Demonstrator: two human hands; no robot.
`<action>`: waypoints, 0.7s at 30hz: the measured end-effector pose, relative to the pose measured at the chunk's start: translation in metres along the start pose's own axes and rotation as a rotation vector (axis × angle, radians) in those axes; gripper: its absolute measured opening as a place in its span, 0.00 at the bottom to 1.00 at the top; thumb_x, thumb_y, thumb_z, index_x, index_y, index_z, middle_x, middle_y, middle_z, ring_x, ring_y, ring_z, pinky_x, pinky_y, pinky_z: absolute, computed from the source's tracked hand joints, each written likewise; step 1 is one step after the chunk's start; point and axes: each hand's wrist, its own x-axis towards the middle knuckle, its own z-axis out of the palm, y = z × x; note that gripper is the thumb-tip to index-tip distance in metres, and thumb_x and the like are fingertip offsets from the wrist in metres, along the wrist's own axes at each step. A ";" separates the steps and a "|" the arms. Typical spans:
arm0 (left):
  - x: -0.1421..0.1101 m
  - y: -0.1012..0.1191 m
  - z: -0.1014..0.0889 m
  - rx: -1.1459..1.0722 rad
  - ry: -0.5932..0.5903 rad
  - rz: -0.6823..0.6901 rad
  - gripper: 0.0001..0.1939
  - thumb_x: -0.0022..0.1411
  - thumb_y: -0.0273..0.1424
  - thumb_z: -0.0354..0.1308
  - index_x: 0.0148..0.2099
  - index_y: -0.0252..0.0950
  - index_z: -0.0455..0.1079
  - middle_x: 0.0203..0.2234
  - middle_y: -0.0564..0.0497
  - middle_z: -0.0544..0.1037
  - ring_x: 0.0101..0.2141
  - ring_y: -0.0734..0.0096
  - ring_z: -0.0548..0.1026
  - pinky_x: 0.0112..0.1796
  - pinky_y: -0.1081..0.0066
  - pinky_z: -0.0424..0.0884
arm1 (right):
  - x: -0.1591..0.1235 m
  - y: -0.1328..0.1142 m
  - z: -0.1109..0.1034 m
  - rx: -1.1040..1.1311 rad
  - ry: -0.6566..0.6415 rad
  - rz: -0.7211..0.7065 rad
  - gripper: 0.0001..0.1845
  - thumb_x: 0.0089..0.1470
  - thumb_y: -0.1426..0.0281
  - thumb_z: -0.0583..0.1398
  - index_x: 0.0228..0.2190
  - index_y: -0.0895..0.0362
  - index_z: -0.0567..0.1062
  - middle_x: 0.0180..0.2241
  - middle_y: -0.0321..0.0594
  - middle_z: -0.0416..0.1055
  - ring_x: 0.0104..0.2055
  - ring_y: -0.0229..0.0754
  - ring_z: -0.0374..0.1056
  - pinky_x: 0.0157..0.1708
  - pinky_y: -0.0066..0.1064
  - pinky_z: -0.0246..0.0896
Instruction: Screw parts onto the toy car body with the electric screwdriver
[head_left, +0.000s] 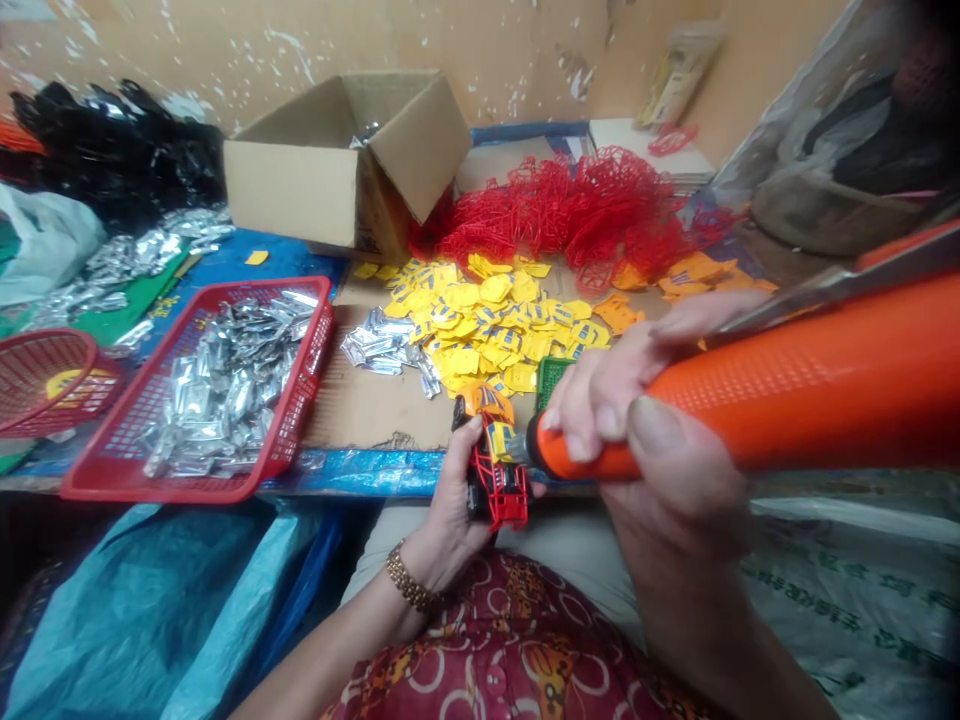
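Note:
My left hand [448,500] is closed around a small toy car [506,492] with a red cage frame, dark wheels and orange and yellow body pieces. It is held just past the table's front edge, above my lap. Wrapped round a large orange electric screwdriver [795,375], my right hand [667,470] keeps the tool pointing left. The tool's tip is at the yellow piece on the car; whether it sits on a screw is too small to tell. Just beyond the car lies a heap of yellow plastic pieces [487,320].
A red basket [82,465] of silvery parts stands left, beside a round red basket [45,400]. Behind are an open cardboard box [292,195] and a pile of red frames [555,215]. Orange pieces [697,275] lie right, and a green basket [553,378] is partly hidden by my right hand.

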 end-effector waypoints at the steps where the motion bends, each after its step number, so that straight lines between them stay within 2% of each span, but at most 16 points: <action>1: 0.000 0.000 0.000 0.001 -0.001 0.005 0.11 0.53 0.34 0.67 0.37 0.34 0.73 0.24 0.54 0.79 0.24 0.74 0.77 0.28 0.76 0.76 | 0.000 0.000 0.000 0.038 -0.008 0.004 0.14 0.53 0.67 0.65 0.36 0.49 0.63 0.20 0.24 0.60 0.17 0.33 0.60 0.21 0.31 0.65; 3: -0.001 -0.001 -0.001 -0.002 -0.004 -0.001 0.11 0.53 0.34 0.66 0.37 0.34 0.74 0.26 0.53 0.80 0.26 0.73 0.78 0.29 0.76 0.76 | 0.000 0.000 0.001 0.112 -0.026 0.000 0.13 0.53 0.69 0.65 0.34 0.49 0.64 0.20 0.24 0.60 0.17 0.31 0.60 0.21 0.30 0.64; 9: 0.002 -0.001 -0.005 -0.037 -0.043 -0.001 0.09 0.55 0.34 0.65 0.34 0.33 0.74 0.23 0.53 0.79 0.24 0.74 0.77 0.30 0.77 0.76 | 0.000 0.000 0.005 0.126 -0.004 0.003 0.15 0.51 0.67 0.67 0.33 0.49 0.65 0.19 0.24 0.61 0.16 0.32 0.60 0.20 0.30 0.63; 12: 0.007 0.001 -0.009 -0.052 -0.121 -0.040 0.11 0.55 0.35 0.64 0.37 0.32 0.74 0.25 0.51 0.79 0.26 0.71 0.78 0.32 0.73 0.77 | 0.001 -0.003 0.007 0.108 -0.011 0.000 0.12 0.52 0.69 0.65 0.34 0.49 0.66 0.20 0.25 0.62 0.18 0.33 0.60 0.21 0.31 0.64; 15: 0.011 0.004 -0.012 -0.048 -0.225 -0.111 0.15 0.54 0.39 0.63 0.38 0.32 0.74 0.24 0.49 0.79 0.24 0.66 0.77 0.29 0.66 0.78 | 0.004 -0.010 0.010 0.064 0.010 0.003 0.10 0.52 0.69 0.64 0.27 0.50 0.67 0.19 0.26 0.62 0.17 0.33 0.59 0.21 0.30 0.64; 18: 0.012 0.007 -0.015 -0.075 -0.268 -0.129 0.15 0.53 0.39 0.62 0.37 0.32 0.73 0.23 0.49 0.78 0.21 0.64 0.76 0.23 0.63 0.77 | 0.011 -0.020 0.015 0.021 0.017 0.034 0.18 0.52 0.62 0.64 0.19 0.51 0.62 0.15 0.27 0.59 0.13 0.33 0.55 0.14 0.30 0.59; 21: 0.013 0.008 -0.017 -0.100 -0.242 -0.124 0.15 0.53 0.39 0.61 0.39 0.33 0.73 0.25 0.49 0.78 0.20 0.63 0.75 0.21 0.63 0.76 | 0.019 -0.028 0.020 0.003 0.060 0.049 0.22 0.51 0.58 0.63 0.17 0.52 0.60 0.12 0.27 0.55 0.10 0.32 0.53 0.11 0.30 0.54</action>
